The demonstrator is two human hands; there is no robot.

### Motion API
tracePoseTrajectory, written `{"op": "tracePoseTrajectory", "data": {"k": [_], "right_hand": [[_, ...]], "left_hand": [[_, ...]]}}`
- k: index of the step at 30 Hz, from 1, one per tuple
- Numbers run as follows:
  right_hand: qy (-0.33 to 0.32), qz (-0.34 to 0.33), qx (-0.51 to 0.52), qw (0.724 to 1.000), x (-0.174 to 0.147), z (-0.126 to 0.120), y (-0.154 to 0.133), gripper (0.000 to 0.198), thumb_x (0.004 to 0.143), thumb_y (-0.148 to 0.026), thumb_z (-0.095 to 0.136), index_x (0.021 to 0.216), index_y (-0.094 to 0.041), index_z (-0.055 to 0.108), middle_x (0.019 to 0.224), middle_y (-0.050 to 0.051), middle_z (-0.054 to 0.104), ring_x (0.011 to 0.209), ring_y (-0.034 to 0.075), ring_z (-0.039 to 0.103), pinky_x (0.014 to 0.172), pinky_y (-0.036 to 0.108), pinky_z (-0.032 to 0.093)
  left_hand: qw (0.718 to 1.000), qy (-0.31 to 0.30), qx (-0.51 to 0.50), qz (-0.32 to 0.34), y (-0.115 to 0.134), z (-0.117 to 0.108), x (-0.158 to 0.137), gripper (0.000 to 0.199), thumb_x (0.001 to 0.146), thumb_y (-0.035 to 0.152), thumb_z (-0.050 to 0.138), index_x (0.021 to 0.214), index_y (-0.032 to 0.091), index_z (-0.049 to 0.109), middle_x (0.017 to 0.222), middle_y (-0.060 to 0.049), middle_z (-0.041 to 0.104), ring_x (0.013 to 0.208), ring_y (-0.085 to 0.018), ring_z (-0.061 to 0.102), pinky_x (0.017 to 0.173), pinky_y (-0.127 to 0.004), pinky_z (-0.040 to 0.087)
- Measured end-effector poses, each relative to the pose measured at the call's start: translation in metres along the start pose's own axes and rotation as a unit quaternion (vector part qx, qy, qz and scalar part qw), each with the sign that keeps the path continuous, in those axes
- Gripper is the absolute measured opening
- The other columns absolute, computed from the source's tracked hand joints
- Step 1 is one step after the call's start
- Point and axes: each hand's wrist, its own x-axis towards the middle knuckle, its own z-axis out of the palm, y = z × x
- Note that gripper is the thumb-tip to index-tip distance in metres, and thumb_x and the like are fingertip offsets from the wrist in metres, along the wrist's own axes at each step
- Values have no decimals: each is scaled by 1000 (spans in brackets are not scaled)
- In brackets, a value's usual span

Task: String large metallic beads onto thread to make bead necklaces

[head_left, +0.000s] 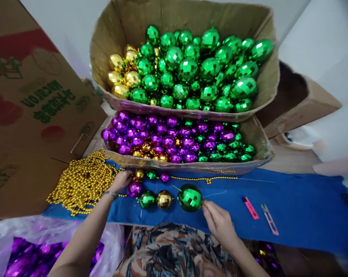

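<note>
My right hand (219, 221) is pinched at the right end of a large green mirrored ball (189, 197), over the blue cloth. Thin clear string sticks out on both sides of that ball. My left hand (123, 181) is closed beside a purple mirrored ball (134, 188); its fingertips are partly hidden, so what they grip cannot be made out. Between the hands lie a green ball (147, 200) and a gold ball (164, 199). Behind them runs a gold bead strand (191, 178) with a small gold ball (139, 174), a small green ball (151, 175) and a small purple ball (165, 177).
A heap of gold bead chain (81, 182) lies left. Two open boxes of balls stand behind: a taller box (182, 11) and a lower box (260, 140). A pink cutter (250, 208) and thread snips (270, 219) lie right. A printed carton (32, 115) stands left.
</note>
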Motion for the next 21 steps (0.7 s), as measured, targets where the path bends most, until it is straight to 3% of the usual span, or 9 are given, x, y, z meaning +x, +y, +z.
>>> {"op": "tracePoseTrajectory", "data": {"k": [3,7,9,12,13,15,17,19,21], "right_hand": [[-3,-1,4,1000,3,4,0,16,96,-14,40,97,-20,54,78,2,63,68,14,61,64,24,46],[-20,11,14,1000,4,8,-2,17,97,-14,39,97,-21,54,78,2,63,68,14,60,63,25,46],[-30,12,18,999,5,9,-5,17,97,-14,38,96,-20,54,77,2,62,68,14,60,63,25,46],[-36,8,19,999,8,12,-9,17,97,-14,38,94,-20,53,76,3,61,68,14,59,63,25,45],[-36,5,16,999,9,14,-11,17,97,-14,38,94,-20,53,76,2,61,68,14,59,63,25,45],[-30,-3,8,1000,12,16,-13,16,97,-14,38,96,-19,53,77,3,62,68,15,59,64,25,45],[-22,-10,-4,1000,14,17,-15,16,97,-14,39,98,-19,53,79,3,63,70,15,60,66,26,46],[-17,-8,-17,1000,14,16,-15,16,97,-14,39,98,-19,54,79,4,63,70,15,60,66,26,46],[-16,-1,-29,999,13,14,-14,16,97,-15,38,97,-19,54,78,4,63,70,15,60,66,26,45]], "left_hand": [[998,34,-43,-7,-5,12,0,21,75,25,52,85,18,70,91,-11,72,87,-24,66,80,-30,49],[988,99,-115,-30,3,8,-8,27,74,29,56,95,17,68,90,-11,73,84,-26,67,79,-33,49],[978,127,-159,-35,17,2,-15,32,75,35,59,100,17,68,95,-11,73,86,-27,66,80,-35,49],[953,145,-264,-26,59,-9,-27,38,81,47,57,101,16,67,94,-11,72,83,-23,66,75,-32,52],[933,139,-331,-26,77,-12,-31,40,83,50,55,100,16,67,91,-9,72,78,-20,66,70,-30,52],[812,93,-574,-56,115,-16,-38,38,76,49,67,95,15,67,86,-8,71,69,-16,64,62,-25,52],[695,17,-713,-86,148,-18,-44,35,68,42,78,88,15,67,80,-5,70,64,-12,62,58,-22,51],[636,-36,-764,-102,172,-18,-47,32,65,37,82,84,15,67,76,-3,68,62,-10,61,58,-21,52],[614,-53,-780,-105,185,-15,-49,30,66,34,82,83,15,67,76,-2,67,63,-10,61,59,-21,53]]}}
